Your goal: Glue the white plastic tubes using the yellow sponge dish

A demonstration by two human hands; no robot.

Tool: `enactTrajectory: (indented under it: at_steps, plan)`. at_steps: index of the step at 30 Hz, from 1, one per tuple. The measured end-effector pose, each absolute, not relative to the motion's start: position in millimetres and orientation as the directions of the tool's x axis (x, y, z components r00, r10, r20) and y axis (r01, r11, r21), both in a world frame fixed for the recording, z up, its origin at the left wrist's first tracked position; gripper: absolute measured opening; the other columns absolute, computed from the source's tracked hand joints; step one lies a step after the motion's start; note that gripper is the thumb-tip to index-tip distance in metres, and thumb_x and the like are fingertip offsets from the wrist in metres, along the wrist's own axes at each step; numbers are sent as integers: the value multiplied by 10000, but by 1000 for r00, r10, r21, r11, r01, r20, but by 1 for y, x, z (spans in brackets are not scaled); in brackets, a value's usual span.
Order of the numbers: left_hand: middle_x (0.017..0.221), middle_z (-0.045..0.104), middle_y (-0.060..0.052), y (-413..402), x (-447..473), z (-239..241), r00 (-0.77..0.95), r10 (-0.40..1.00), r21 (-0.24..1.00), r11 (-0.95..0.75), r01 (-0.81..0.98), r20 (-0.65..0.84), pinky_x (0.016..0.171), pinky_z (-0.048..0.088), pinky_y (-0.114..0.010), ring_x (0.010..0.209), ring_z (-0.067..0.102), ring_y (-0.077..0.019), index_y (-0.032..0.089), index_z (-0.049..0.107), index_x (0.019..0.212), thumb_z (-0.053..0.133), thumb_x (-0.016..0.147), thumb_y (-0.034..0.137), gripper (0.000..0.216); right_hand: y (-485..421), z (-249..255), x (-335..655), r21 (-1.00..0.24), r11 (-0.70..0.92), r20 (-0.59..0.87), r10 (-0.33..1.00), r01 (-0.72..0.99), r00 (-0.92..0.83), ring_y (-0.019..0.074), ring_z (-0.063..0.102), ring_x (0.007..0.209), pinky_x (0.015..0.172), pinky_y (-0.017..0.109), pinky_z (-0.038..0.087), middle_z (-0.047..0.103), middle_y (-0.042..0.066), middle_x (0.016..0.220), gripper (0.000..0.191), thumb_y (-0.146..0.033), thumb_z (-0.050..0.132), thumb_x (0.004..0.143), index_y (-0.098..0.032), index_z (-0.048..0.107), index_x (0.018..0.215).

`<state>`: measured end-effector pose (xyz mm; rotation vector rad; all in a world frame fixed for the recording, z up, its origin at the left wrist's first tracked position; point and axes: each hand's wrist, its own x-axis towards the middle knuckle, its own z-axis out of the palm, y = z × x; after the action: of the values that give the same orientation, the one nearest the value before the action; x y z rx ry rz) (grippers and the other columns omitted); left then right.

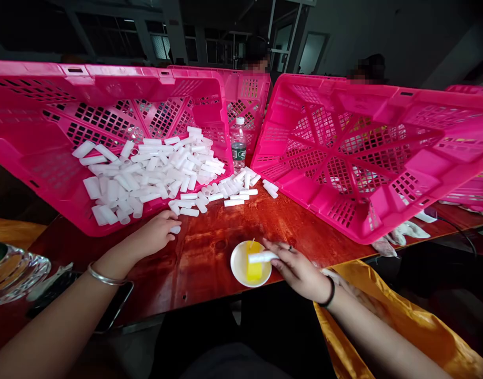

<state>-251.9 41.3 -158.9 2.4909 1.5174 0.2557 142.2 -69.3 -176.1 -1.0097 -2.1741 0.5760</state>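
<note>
My left hand (157, 231) rests on the red table (210, 237) near the front of a heap of small white tubes (154, 173), fingers curled round one white tube (175, 229). My right hand (297, 266) pinches another white tube (261, 257) and holds it over a small white dish (241, 263) with a yellow sponge (254, 269) in it. The heap spills out of a tipped pink crate (48, 131) onto the table.
A second pink crate (363, 152) lies tipped at the right, a third one behind. A water bottle (238, 145) stands between them. A phone (115, 308) and a glass ashtray (12, 273) lie at the left edge. Two people sit behind the crates.
</note>
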Motion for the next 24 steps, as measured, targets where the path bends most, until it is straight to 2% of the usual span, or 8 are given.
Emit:
enactTrajectory:
  at_steps: [3,7,11,13,17,20,22,24]
  plan:
    - [1045,597,-108,33,-247,-151,478,877,289,-473,832,59,958,463,-401,999,593,-269,186,714,894,496,731,233,277,-64,-183,135,-573,596,448,803,562,-394,232,638,1052,906,396,547,655,137,1157,338,-201,466,948,-203,568,1270]
    - [994,604,-91,19,-238,-150,368,910,407,-414,814,189,839,503,-385,907,607,-256,184,640,928,526,802,391,268,-60,-181,134,-511,662,481,749,549,-456,219,643,947,808,374,564,647,129,1044,254,-151,460,934,-191,639,1110]
    - [870,624,-45,11,-238,-164,142,973,622,-225,750,182,695,517,-331,751,626,-214,193,517,910,557,781,442,282,-59,-177,135,-684,580,376,800,443,-467,192,636,863,759,340,560,629,96,953,162,-196,512,918,-170,598,1053]
    - [878,629,-46,12,-240,-169,119,982,657,-185,731,145,704,521,-341,771,634,-224,195,505,932,554,760,429,294,-60,-176,133,-755,490,322,856,436,-404,184,643,794,717,326,566,636,76,887,161,-236,519,923,-169,575,1058]
    - [1046,597,-99,13,-237,-169,243,962,463,-275,843,129,862,497,-415,947,612,-276,182,573,1103,497,748,311,385,-66,-175,127,-629,580,390,811,518,-435,203,625,887,792,353,551,615,101,980,138,-184,507,916,-185,619,997]
    - [1010,580,-136,7,-225,-160,315,941,269,-336,903,121,903,469,-468,961,591,-315,156,630,1045,440,741,198,361,-72,-172,125,-508,710,447,702,488,-555,209,609,951,802,346,548,580,100,1044,209,-98,472,889,-201,654,876]
    - [992,576,-137,-4,-213,-154,342,929,225,-366,903,140,892,469,-474,961,583,-318,159,615,1035,399,772,157,339,-75,-170,125,-527,708,442,701,470,-559,212,607,999,812,339,553,576,102,1068,239,-76,449,884,-204,650,876]
    - [1010,576,-122,-17,-198,-149,367,916,278,-400,873,165,881,477,-451,970,585,-296,175,571,1043,367,828,158,296,-78,-169,127,-571,670,428,736,474,-525,205,604,1036,842,339,553,583,114,1102,252,-70,432,896,-207,610,1009]
